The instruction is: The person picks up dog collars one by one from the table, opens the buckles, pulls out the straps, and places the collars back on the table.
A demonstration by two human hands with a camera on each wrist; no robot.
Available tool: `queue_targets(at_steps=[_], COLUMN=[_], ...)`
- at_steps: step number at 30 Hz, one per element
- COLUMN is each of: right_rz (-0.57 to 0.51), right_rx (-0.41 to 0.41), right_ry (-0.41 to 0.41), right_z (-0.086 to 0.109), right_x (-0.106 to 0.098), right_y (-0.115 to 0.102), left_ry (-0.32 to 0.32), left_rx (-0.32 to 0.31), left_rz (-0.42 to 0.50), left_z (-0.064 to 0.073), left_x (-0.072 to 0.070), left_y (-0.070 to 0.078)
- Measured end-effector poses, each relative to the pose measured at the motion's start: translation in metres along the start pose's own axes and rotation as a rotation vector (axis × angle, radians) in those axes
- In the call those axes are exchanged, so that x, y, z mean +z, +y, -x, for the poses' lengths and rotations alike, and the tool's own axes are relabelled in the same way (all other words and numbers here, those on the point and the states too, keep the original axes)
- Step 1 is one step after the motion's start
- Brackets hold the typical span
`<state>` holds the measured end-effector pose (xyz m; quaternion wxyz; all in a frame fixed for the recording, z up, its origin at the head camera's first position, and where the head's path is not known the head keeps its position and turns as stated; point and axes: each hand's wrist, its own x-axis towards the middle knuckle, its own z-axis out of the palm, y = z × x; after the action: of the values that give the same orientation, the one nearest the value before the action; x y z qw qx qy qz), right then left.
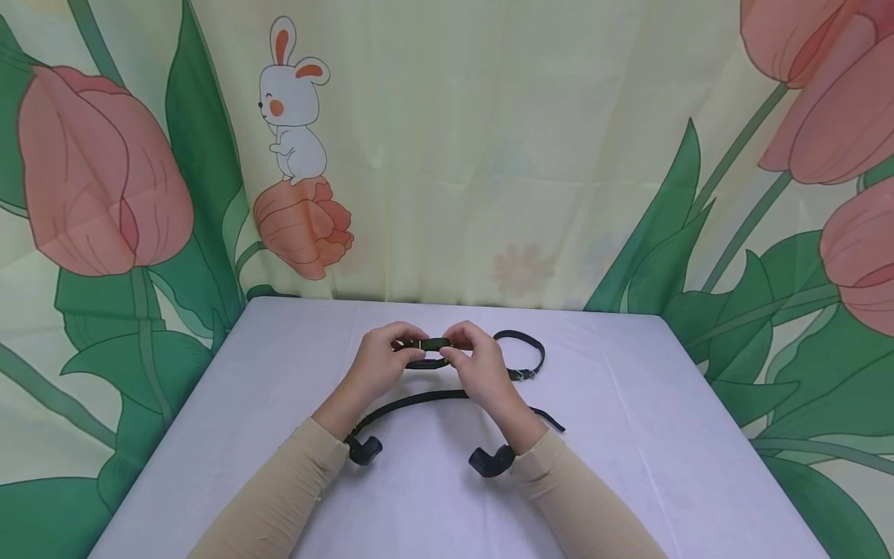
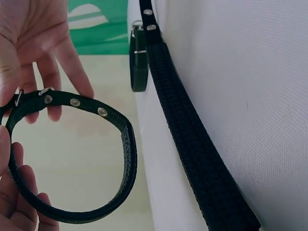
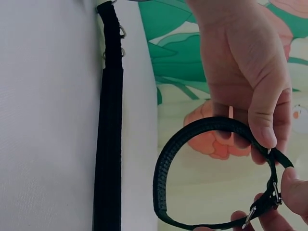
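My left hand and right hand hold a dark green collar between them, raised above the table. It forms a round loop with a padded lining, seen wide in the left wrist view. Thumb and fingers of each hand pinch its upper side. Metal rivets and a buckle show on it, the buckle close to my right fingers. Below the hands a long black padded strap lies curved on the table, partly hidden by my right forearm.
A second buckled collar lies looped on the table, just right of my right hand. Black elbow-shaped pieces show at both wrists. The table has a white cover. Behind it hangs a curtain with tulips and a rabbit.
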<state>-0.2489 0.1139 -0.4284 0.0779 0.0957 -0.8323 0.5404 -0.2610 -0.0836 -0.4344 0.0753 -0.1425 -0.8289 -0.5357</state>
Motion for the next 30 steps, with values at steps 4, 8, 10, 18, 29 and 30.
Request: queue_targets(at_steps=[4, 8, 10, 18, 29, 30], right_rz=[-0.049, -0.086, -0.102, -0.194, -0.205, -0.193], right_rx=[0.020, 0.038, 0.040, 0.042, 0.058, 0.055], right_ry=[-0.016, -0.023, -0.024, -0.021, -0.036, -0.039], right_z=[0.0004, 0.0010, 0.0013, 0.0006, 0.0005, 0.0003], right_x=[0.0005, 0.0009, 0.0011, 0.0019, 0.0038, 0.0040], right_y=[-0.0002, 0.0003, -0.0001, -0.0014, 0.0017, 0.0022], left_ry=[0.014, 0.022, 0.025, 0.040, 0.046, 0.046], left_rx=[0.001, 0.002, 0.000, -0.034, -0.054, -0.058], left_rz=[-0.001, -0.003, 0.002, 0.032, 0.021, 0.017], left_z=[-0.0002, -0.0001, 0.0001, 0.0003, 0.0025, 0.0027], left_x=[0.0005, 0.0006, 0.0004, -0.0002, 0.0005, 0.0004], left_y=[-0.0008, -0.0009, -0.0002, 0.0050, 0.0061, 0.0060])
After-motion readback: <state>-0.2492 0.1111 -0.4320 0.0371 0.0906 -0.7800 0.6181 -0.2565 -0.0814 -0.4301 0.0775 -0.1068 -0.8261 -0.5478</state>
